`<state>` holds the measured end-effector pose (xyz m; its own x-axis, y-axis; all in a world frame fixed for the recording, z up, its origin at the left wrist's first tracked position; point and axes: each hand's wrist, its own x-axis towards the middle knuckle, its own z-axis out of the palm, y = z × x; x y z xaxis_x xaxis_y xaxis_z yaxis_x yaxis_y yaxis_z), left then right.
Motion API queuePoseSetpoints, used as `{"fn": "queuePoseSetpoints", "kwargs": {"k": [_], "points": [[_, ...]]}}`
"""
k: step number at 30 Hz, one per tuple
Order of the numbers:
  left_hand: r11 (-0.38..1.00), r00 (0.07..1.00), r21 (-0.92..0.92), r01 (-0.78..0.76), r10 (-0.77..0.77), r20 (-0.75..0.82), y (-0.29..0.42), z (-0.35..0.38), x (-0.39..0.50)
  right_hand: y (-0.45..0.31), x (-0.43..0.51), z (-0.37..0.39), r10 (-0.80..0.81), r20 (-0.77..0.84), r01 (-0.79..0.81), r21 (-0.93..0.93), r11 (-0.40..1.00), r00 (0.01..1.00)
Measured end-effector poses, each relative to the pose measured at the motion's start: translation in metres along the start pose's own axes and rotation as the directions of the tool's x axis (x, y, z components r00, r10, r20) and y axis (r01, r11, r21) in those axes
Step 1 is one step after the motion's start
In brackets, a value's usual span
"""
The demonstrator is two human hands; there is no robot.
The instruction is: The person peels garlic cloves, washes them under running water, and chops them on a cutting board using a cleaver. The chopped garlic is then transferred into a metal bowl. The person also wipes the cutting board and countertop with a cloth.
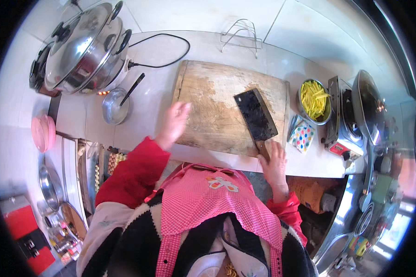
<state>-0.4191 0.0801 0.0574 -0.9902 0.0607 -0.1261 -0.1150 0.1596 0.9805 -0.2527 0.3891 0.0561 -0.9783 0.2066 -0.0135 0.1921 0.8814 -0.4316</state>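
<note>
A wooden cutting board (208, 114) with damp patches lies on the counter before me. On its right part rests a cleaver (256, 114), its dark blade flat on the wood and its wooden handle (262, 149) pointing towards me. My right hand (274, 162) is at the handle's end, fingers loosely spread and not wrapped around it; whether it touches the handle is unclear. Over the board's left edge, my left hand (174, 125) is held with nothing in it, slightly blurred.
To the right stand a metal bowl of yellow cut strips (313, 100), a dotted cloth (301, 133) and a gas stove (346, 138) bearing a wok (367, 107). At left are a lidded steel pot (86, 52), its cord (189, 45) and a small bowl (112, 110) with a black-handled utensil. A wire rack (242, 36) stands behind.
</note>
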Motion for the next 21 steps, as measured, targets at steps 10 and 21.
{"fn": "queuePoseSetpoints", "kwargs": {"k": [10,21], "points": [[0.716,0.758,0.272,-0.643,0.543,0.360,-0.047,0.133,0.027,-0.004,-0.003,-0.006,0.167,0.010,-0.167,0.126,0.978,0.986],[0.842,0.812,0.214,-0.495,0.361,0.460,-0.026,0.098,0.011,-0.011,-0.052,-0.007,0.210,-0.011,-0.082,0.899,0.430,0.978]]}}
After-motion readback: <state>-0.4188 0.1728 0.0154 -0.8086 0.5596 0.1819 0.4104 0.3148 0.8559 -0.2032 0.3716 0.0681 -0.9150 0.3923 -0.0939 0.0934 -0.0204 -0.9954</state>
